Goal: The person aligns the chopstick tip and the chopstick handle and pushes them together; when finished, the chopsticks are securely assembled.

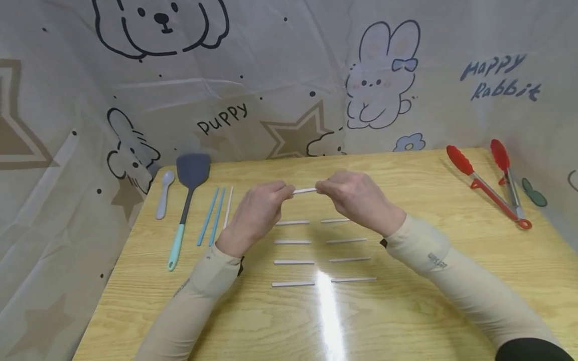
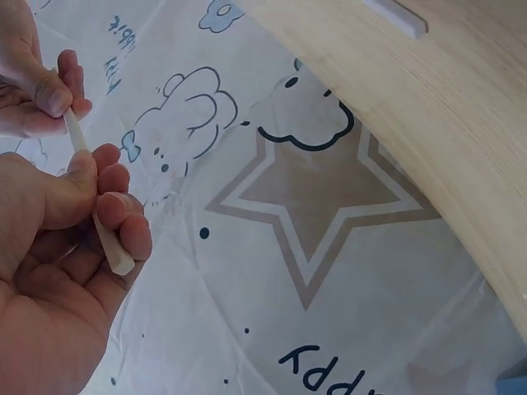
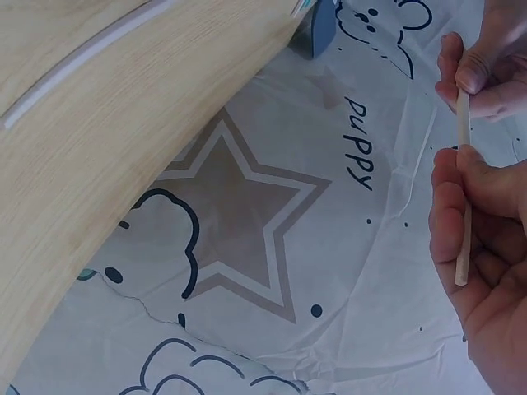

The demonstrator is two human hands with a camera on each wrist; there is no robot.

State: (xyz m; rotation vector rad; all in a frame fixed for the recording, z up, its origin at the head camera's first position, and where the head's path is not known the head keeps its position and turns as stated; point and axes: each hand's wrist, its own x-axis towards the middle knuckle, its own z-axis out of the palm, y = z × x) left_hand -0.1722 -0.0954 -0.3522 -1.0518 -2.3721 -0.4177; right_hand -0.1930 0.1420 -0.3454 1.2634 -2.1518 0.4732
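Note:
Over the far half of the table, both hands pinch one thin white chopstick [image 1: 304, 190] and hold it roughly level. The left hand [image 1: 256, 213] grips its left part between thumb and curled fingers; the thick square end pokes out below the fingers in the left wrist view. At the other side the right hand [image 1: 358, 200] does the same, and that end of the chopstick [image 3: 463, 267] shows past the palm. A short bare stretch lies between the two thumbs. Below the hands, short white sticks [image 1: 293, 284] lie in two columns, those on the right [image 1: 353, 280] thinner.
Left on the wooden table [image 1: 226, 321] lie a pale spoon [image 1: 164, 195], a spatula [image 1: 182, 215], two blue sticks [image 1: 207, 216] and a white stick [image 1: 228, 203]. Red-tipped tongs [image 1: 494, 198] lie at the right. A printed cloth [image 1: 280, 65] hangs behind.

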